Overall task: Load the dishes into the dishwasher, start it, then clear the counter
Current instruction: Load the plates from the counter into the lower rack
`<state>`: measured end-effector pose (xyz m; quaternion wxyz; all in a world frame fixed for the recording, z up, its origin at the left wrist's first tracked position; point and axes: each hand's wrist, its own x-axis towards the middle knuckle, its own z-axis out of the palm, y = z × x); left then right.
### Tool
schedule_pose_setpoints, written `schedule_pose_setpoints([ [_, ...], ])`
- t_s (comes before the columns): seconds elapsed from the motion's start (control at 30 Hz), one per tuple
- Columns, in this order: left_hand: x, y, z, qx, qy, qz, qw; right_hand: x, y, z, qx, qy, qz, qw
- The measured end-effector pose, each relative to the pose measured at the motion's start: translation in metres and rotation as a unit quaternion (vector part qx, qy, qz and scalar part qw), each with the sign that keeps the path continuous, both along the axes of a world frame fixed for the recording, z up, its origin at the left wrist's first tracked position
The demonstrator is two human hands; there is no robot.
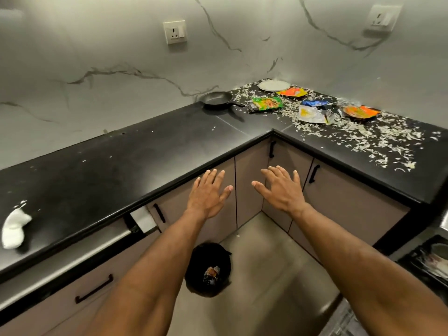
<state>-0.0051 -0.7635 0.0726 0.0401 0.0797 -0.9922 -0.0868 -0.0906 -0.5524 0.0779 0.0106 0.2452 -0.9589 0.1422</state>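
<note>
Hands: the left hand (208,193) and right hand (281,190) are held out side by side in front of the cabinets, palms down, fingers (213,175) straight and spread wide, holding nothing.
Bin: one black bin (208,269) stands on the floor under the arms, a crumpled wrapper inside.
Tabletop: the black L-shaped tabletop (145,151) carries everything left to clear.
Pan: one black frying pan (217,99) sits in the far corner, handle toward the wrappers; probably stiff and fairly heavy, best taken by the handle.
Plate: one pale plate (274,85) lies flat against the far wall; likely rigid and breakable, so lift by the rim.
Wrappers: five bright snack wrappers (266,104) lie near the plate; light, crinkly, easy to pinch anywhere.
Scraps: pale scraps (378,137), too many to count, cover the right wing; likely need sweeping.
Cloth: one white cloth (14,229) lies at the left edge, soft.
</note>
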Motion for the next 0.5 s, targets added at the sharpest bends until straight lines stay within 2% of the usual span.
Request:
schedule_pose_setpoints([
  [0.3, -0.148, -0.017, -0.007, -0.028, 0.009, -0.064, 0.997, -0.132, -0.007, -0.012, 0.015, -0.007, -0.032, 0.999],
  [0.5, -0.257, -0.010, -0.006, -0.019, 0.012, -0.064, 0.998, -0.241, 0.010, -0.007, 0.037, -0.005, -0.036, 0.999],
])
